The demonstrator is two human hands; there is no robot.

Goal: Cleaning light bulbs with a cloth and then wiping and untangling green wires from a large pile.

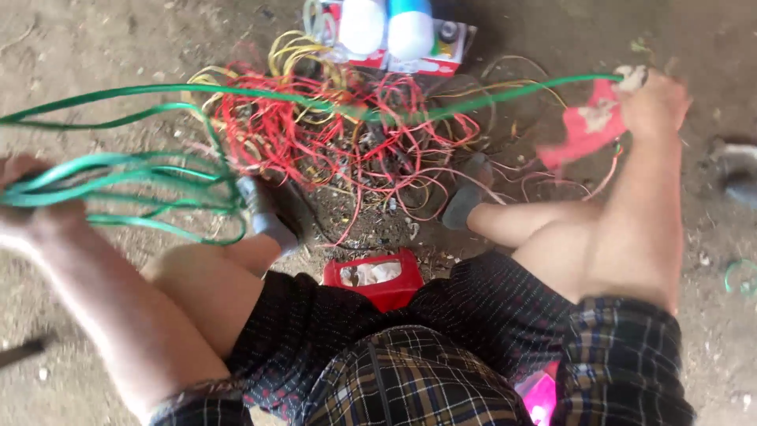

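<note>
My left hand (pixel 27 201) at the far left grips a bundle of looped green wire (pixel 142 177). One strand of that green wire runs taut across the view to my right hand (pixel 654 102) at the upper right. My right hand also holds a red tool (pixel 587 126), blurred, with the wire end at it. Below the strand lies a tangle of red and yellow wires (pixel 331 134) on the dirt ground between my feet.
A red box (pixel 378 276) with white bits inside sits between my knees. White and blue bottles on a printed carton (pixel 394 31) stand beyond the tangle. A small green wire loop (pixel 741 276) lies at the right edge. Grey sandals (pixel 465 197) are on my feet.
</note>
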